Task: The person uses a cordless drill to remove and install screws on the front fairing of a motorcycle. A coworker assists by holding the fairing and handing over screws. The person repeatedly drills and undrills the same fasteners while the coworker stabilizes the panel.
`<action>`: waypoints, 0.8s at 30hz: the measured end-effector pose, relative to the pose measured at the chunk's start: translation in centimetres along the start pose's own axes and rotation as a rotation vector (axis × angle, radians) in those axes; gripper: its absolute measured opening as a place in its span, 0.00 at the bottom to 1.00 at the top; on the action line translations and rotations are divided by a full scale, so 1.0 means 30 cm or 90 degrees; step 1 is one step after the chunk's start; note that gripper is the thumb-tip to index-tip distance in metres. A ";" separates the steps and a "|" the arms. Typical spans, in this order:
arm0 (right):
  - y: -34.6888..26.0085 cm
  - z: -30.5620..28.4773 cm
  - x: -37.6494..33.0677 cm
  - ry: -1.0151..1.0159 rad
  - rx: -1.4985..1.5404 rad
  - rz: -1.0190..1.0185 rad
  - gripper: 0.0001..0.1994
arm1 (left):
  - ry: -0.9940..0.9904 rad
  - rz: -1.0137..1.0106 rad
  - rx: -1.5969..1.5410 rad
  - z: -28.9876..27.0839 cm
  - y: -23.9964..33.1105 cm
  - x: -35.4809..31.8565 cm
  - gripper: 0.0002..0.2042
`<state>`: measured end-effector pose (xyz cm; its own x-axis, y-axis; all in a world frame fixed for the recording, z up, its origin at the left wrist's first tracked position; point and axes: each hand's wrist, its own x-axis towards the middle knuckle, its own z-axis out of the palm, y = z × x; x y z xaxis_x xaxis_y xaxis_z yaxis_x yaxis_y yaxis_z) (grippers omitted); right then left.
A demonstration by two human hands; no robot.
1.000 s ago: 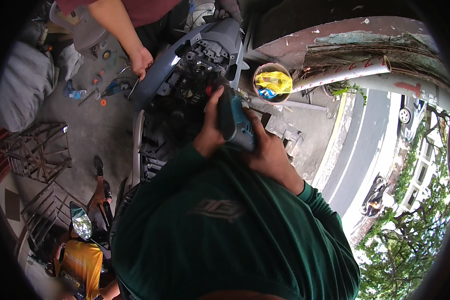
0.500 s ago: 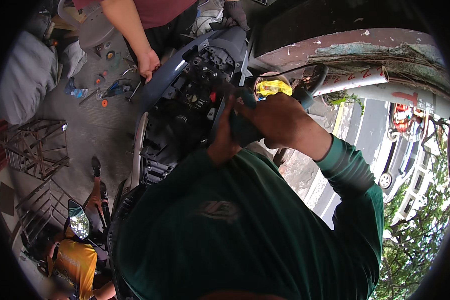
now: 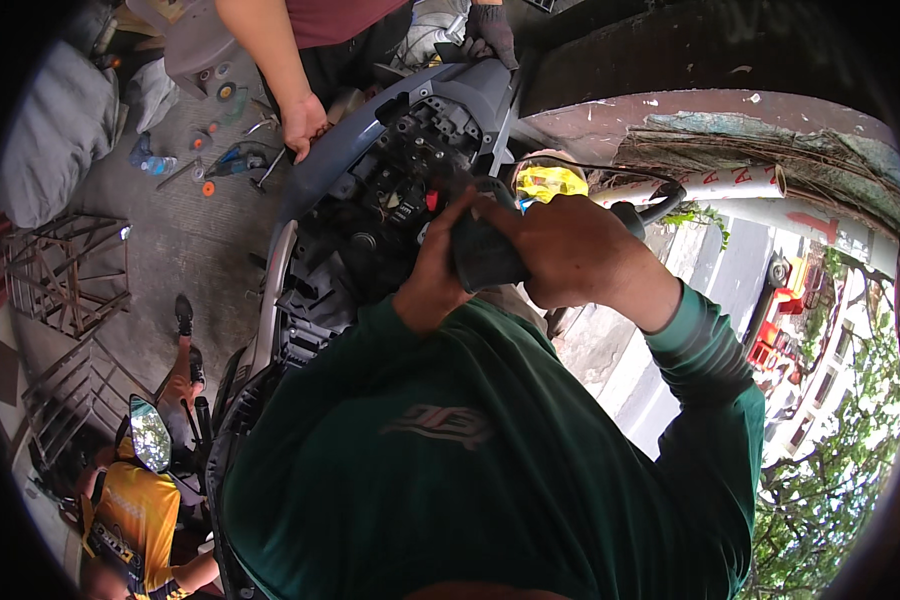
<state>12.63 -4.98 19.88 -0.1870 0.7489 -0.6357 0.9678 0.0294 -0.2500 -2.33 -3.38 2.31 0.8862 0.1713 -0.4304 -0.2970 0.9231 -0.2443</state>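
Both my hands are closed around a dark, bulky power tool point(image 3: 485, 252) with a thick black cord looping off to the right; its exact kind I cannot make out. My left hand point(image 3: 435, 275) grips its near left side, the thumb stretched along it. Across its top and right side wraps my right hand point(image 3: 585, 250). The tool is over the right edge of a stripped motorcycle point(image 3: 370, 215), where the bare frame, wiring and a small red part show. Its working end is hidden. Along the motorcycle's left side runs a grey body panel point(image 3: 335, 150).
A co-worker's bare hand point(image 3: 305, 125) rests at the panel, and their gloved hand point(image 3: 492, 35) holds the tail. Loose tools point(image 3: 240, 165) and discs lie on the floor. Metal racks point(image 3: 70, 275) and a person in yellow point(image 3: 135, 520) are left. A yellow bag point(image 3: 550, 182) stands beyond.
The view has shifted slightly, so most things sit a little to the right or lower. Both my hands keep their hold on the power tool, which looks slightly turned.
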 end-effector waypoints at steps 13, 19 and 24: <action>-0.015 0.030 -0.040 -0.025 -0.011 0.063 0.47 | -0.061 -0.024 -0.011 -0.010 -0.019 0.003 0.18; -0.068 0.045 -0.153 0.042 -0.029 0.087 0.48 | -0.021 -0.046 0.020 0.041 -0.059 -0.046 0.15; -0.163 0.186 -0.372 0.098 0.088 0.211 0.52 | 0.071 -0.121 0.111 0.074 -0.192 -0.115 0.14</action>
<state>9.03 -17.16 24.12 0.1703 0.7939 -0.5837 0.9376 -0.3127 -0.1517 -2.89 -8.51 7.12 0.8731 -0.0407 -0.4859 -0.0549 0.9820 -0.1809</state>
